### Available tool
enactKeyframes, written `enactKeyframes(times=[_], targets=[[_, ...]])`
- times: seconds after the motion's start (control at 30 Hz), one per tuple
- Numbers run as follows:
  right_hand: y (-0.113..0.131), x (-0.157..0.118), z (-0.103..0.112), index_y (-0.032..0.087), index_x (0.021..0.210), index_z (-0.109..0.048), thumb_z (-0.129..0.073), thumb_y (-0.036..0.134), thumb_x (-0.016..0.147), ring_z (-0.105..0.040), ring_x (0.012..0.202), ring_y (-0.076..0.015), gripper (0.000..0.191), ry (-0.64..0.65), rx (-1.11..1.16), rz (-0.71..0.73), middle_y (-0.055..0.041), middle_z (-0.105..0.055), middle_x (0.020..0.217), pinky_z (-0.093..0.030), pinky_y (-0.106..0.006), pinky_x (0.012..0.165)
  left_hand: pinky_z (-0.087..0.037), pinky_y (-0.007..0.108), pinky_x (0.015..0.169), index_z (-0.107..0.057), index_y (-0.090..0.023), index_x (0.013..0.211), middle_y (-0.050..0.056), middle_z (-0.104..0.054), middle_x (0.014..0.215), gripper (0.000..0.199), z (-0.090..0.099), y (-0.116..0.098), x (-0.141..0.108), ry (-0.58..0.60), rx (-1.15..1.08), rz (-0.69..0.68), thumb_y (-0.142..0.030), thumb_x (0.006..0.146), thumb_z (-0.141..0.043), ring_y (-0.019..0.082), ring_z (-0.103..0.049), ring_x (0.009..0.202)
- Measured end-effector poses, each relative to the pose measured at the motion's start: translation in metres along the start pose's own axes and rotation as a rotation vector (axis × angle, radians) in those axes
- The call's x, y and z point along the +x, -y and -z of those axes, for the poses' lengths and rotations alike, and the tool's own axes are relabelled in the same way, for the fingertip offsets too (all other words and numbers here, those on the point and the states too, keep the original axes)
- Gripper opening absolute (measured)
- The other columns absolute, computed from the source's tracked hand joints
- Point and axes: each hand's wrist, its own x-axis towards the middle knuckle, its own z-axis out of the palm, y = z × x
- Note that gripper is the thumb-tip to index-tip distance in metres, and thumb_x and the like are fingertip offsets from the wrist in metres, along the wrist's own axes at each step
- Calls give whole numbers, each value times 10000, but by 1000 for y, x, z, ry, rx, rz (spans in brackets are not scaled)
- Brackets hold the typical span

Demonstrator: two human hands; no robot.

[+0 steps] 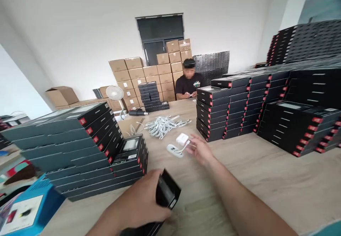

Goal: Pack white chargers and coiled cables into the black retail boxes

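My left hand (145,202) is wrapped round a slim black box (166,190) low in the middle of the view. The near end of that box stands open with its flap raised, and my palm hides much of it. Further out over the table, my right hand (199,151) has its thumb and fingers closed at the plug end of a coiled white cable (175,151). A white power adapter (182,138) sits right at those fingertips, joined to the cable. A heap of white cables (162,125) lies beyond.
Stacked black boxes stand at left (87,133) and right (226,111). A co-worker (190,81) sits across the table (202,207). Behind are cardboard cartons (165,76), a white fan (115,93) and a dark heat gun (137,112). A blue box (34,207) is at lower left.
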Motion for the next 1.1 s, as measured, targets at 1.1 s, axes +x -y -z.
enactKeyframes(times=[1.1], targets=[[43,-19,-2,237,1038,-619,-825,332,636,-655,642,-167,462,95,-198,421,24,-684,769,-552,-259,475,-361,424,1120,-181,-156,1555,180,-301,1597,1118,-10,-14,117,-167,99,81,-338,611,-750,346,-384,1417]])
